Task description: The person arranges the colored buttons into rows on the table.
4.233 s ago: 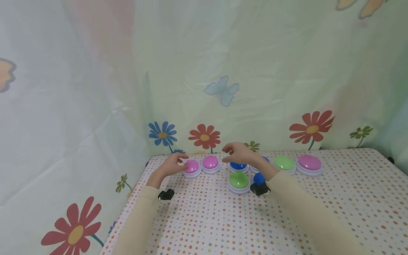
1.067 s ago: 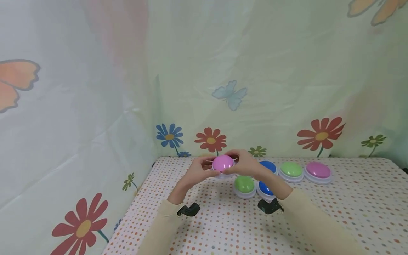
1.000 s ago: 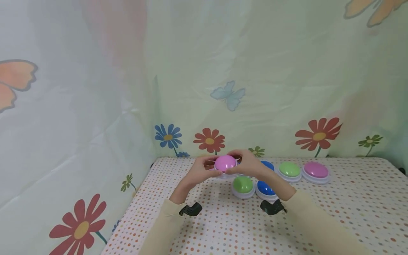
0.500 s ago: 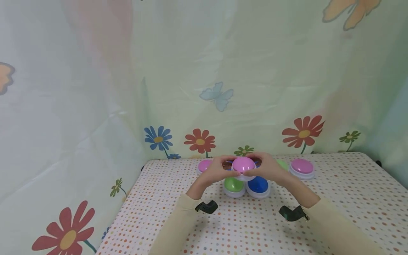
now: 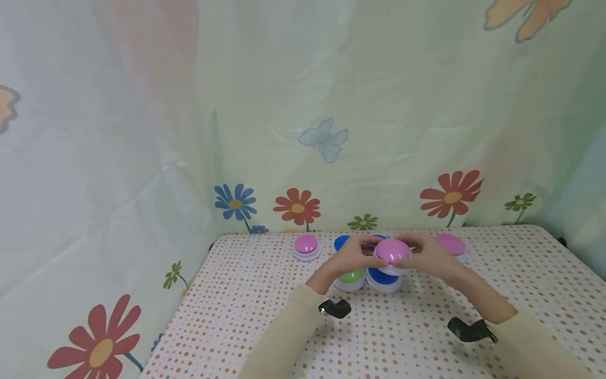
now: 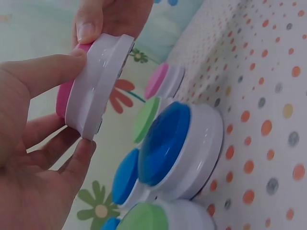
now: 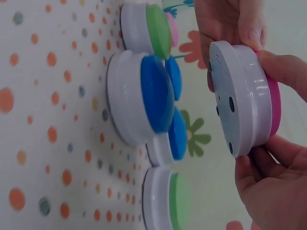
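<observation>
Above the table, both hands hold a pink push button with a round white base. The left hand grips its left side, and the right hand grips its right side. The thumbs lie at the near edge, with fingers around and under the rim. In the right wrist view the base's underside shows dark round spots. Just below the held button, a blue button sits beside a green button. The hands partly cover a back-row blue button and hide the back-row green one in the head view.
A pink button stands alone at the back left, and another pink button at the back right. The right wrist view shows a green button beyond the blues. A flowered curtain hangs behind the dotted tablecloth.
Both hands were holding nothing at first. They took one of the two left pink buttons, lifted it and carried it rightward over the blue and green ones. The other left pink button stayed.
</observation>
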The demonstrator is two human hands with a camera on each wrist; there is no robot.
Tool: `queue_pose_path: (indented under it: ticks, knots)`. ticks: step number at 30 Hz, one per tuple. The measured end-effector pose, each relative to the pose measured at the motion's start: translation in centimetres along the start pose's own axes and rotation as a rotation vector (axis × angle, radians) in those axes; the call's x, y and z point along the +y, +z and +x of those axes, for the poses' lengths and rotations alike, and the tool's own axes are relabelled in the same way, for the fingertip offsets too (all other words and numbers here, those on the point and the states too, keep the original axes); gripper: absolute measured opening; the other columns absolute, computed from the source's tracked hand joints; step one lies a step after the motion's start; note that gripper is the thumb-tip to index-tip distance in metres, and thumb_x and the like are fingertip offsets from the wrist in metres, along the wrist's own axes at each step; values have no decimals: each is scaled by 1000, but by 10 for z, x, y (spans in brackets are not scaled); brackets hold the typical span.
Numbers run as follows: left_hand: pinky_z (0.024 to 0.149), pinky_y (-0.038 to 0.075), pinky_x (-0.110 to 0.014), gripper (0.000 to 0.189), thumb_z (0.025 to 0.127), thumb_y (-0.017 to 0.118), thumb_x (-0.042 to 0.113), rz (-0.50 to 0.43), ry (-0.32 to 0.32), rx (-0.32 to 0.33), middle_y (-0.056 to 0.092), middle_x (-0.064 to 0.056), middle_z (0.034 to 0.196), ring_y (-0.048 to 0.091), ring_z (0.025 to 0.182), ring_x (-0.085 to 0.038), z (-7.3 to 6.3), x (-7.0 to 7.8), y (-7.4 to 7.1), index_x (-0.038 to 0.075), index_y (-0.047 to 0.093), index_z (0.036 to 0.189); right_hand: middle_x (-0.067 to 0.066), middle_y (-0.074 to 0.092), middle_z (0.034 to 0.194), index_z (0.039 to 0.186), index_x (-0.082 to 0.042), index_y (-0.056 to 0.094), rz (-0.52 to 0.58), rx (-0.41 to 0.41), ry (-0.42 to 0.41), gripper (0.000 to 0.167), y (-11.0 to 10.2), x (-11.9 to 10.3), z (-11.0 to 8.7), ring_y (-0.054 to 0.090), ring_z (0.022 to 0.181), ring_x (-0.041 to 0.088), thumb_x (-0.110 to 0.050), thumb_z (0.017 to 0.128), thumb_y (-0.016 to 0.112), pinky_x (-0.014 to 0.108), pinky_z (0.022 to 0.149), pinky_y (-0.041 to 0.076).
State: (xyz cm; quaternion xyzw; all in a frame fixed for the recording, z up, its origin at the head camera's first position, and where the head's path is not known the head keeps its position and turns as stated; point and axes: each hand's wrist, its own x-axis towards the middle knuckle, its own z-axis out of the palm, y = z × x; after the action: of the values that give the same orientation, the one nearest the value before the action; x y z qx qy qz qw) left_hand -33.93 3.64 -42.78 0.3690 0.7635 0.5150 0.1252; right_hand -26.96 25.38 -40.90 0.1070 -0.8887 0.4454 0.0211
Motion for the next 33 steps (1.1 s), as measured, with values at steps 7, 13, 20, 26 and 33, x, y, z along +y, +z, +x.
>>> queue_pose_path:
  ticks: [7,13,20,26,33]
  knots:
    - [79,51,-19,53,83,78,14,23,-20,-17,62,5,118,60,97,-3,13,0,19,7,59,131,24,53,130,134,2,51,-23,22,-22,73,-10,18,-10,49,117,46,-38,80,80,53,83,52]
    - [76,50,-16,53,83,79,20,129,-34,-70,62,7,118,60,96,-1,21,-1,35,8,59,131,21,58,124,130,2,54,-7,32,-45,66,-15,38,-18,53,112,42,-32,80,81,50,81,52]
    - [75,48,-12,51,81,80,23,263,-8,-104,64,8,116,59,97,-1,34,-1,43,10,63,128,23,58,122,130,5,53,-28,51,-22,68,-17,45,-25,53,109,42,-33,81,80,50,79,52]
    - [81,47,-16,50,81,80,27,320,-22,-133,64,10,116,59,103,-4,41,-6,43,14,64,127,25,56,125,131,5,52,-33,45,1,69,-16,50,-25,53,110,43,-32,81,80,52,80,52]
    - [84,46,-17,51,83,78,27,329,-51,-169,62,9,121,58,109,-5,45,-11,51,13,61,129,29,53,128,134,7,49,-39,40,44,74,-15,60,-27,52,111,44,-33,80,80,52,80,51]
